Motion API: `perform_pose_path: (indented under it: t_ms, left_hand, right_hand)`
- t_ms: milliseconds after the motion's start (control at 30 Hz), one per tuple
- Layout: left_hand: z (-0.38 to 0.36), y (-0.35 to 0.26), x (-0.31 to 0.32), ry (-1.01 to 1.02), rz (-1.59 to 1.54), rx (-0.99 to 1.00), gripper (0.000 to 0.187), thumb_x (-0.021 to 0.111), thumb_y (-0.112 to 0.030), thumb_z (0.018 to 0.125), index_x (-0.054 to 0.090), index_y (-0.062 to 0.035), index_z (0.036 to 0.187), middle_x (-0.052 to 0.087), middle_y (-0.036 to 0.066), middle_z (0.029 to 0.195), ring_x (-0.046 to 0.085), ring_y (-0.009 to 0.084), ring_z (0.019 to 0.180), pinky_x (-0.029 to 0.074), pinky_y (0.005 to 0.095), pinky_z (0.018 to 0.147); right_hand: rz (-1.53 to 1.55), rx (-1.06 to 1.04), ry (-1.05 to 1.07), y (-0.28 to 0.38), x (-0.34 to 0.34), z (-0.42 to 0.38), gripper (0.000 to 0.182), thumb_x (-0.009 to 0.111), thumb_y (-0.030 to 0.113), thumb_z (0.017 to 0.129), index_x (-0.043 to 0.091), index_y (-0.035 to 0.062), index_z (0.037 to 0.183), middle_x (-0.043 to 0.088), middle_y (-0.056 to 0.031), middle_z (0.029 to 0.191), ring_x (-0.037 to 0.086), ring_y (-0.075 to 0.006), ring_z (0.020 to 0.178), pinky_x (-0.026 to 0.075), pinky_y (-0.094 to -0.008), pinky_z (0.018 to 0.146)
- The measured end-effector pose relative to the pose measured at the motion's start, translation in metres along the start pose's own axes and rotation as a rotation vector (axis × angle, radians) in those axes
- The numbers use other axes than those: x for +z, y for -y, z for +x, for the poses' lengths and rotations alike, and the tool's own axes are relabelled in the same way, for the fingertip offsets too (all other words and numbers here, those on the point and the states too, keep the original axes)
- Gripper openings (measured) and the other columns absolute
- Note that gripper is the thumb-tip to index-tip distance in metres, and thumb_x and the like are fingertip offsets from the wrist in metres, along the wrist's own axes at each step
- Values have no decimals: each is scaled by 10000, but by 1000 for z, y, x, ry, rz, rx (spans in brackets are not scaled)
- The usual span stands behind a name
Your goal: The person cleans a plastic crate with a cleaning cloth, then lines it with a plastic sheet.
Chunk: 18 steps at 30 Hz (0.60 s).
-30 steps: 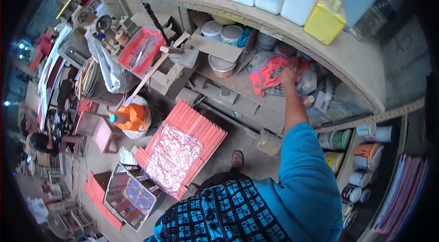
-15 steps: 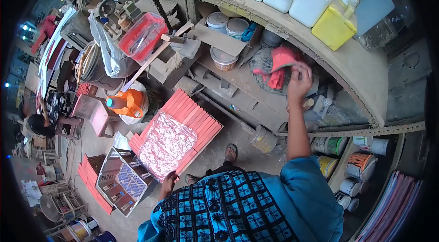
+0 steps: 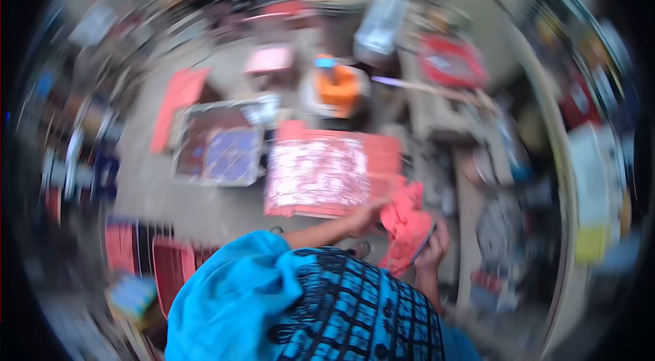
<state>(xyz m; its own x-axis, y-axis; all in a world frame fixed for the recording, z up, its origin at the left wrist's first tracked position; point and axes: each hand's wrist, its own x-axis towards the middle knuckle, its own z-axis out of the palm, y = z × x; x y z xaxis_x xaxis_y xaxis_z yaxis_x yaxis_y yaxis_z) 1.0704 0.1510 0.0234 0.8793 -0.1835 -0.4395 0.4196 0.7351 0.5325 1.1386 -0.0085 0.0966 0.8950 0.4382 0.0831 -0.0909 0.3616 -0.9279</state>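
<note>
A coral-red cloth (image 3: 408,224) with a dark edge hangs bunched between my two hands. My right hand (image 3: 434,246) is closed on its lower right side. On the upper left side, the fingers of my left hand (image 3: 368,218) are closed at the cloth's edge, though motion smears them. Just beyond my left hand are red-painted slats (image 3: 383,155) laid side by side. A crinkled, shiny pinkish sheet (image 3: 317,171) lies over much of them.
Left of the slats stands a grey crate (image 3: 179,156) with a purplish lattice bottom. An orange bag (image 3: 339,92) and a pink stool (image 3: 269,59) are farther off. A red tray (image 3: 452,61) and a long shelf (image 3: 556,156) with containers line the right.
My right hand has brought the red cloth from beside the shelf to in front of my body. My left hand has moved from the slats to the cloth. The view has turned left.
</note>
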Motion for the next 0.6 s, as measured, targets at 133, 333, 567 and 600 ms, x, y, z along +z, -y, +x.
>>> perform_pose_path:
  t_ms: [133,333,567,600]
  left_hand:
    - [-15,-5,-49,-448,-222,-107,520,493,-489,758,474,-168,1167,504,94,1153,503,250,1023,414,384,841]
    - [-136,-26,-135,-517,-178,301,584,405,-606,747,466,-201,1163,490,111,1143,496,254,991,410,425,798]
    - [-343,3,-207,-694,-342,685,623,368,-629,751,455,-180,1175,492,118,1135,497,252,977,409,438,790]
    - [-362,9,-213,-725,-360,706,629,362,-632,752,454,-177,1177,492,119,1134,497,251,975,409,439,789]
  right_hand:
    - [-168,51,334,-51,58,-4,495,529,220,796,410,-91,1162,449,-165,1161,430,-247,1077,300,-364,951]
    - [-635,-16,746,-91,196,-41,689,650,249,755,301,-47,1270,382,-181,1255,367,-258,1155,255,-362,985]
    - [-575,103,1305,-190,360,-111,725,673,178,726,282,-63,1287,332,-208,1304,347,-281,1190,231,-368,1012]
    - [-672,-30,1284,-205,372,-123,704,674,138,719,295,-71,1274,365,-217,1280,369,-289,1174,247,-364,1004]
